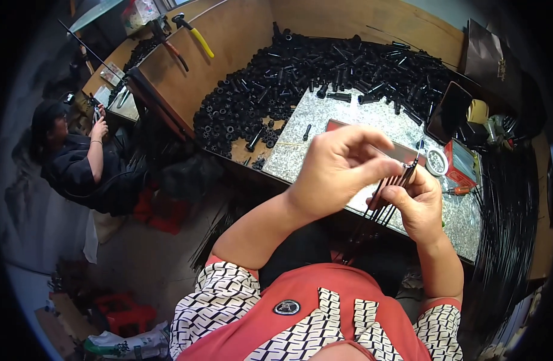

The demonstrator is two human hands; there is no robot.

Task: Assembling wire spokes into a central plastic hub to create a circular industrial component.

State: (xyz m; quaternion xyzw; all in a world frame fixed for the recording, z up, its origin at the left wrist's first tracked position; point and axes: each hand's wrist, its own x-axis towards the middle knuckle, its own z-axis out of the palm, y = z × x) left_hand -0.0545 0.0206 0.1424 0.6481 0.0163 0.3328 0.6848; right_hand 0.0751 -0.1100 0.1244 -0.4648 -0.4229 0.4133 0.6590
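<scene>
My right hand (pixel 420 201) holds a bundle of thin black rods (pixel 382 207), which look like umbrella ribs. Thumb and fingers close around the rods near their upper ends, and the lower ends fan down toward my lap. From the left, my left hand (pixel 339 171) reaches across to the top of the bundle. Its fingers are loosely curved, with a gap between them and the thumb, whose tip lies beside the rod ends. I see nothing held in that gap. A small dark fitting (pixel 413 163) sits at the top of the bundle, partly hidden by my fingers.
Black plastic parts (pixel 349 66) are heaped behind the speckled worktop (pixel 294 150). At right are a white round dish (pixel 436 161), a red box (pixel 460 163), a phone (pixel 450 111) and long black rods (pixel 508 222). Yellow-handled pincers (pixel 195 36) hang left, beyond which a person (pixel 72 150) works.
</scene>
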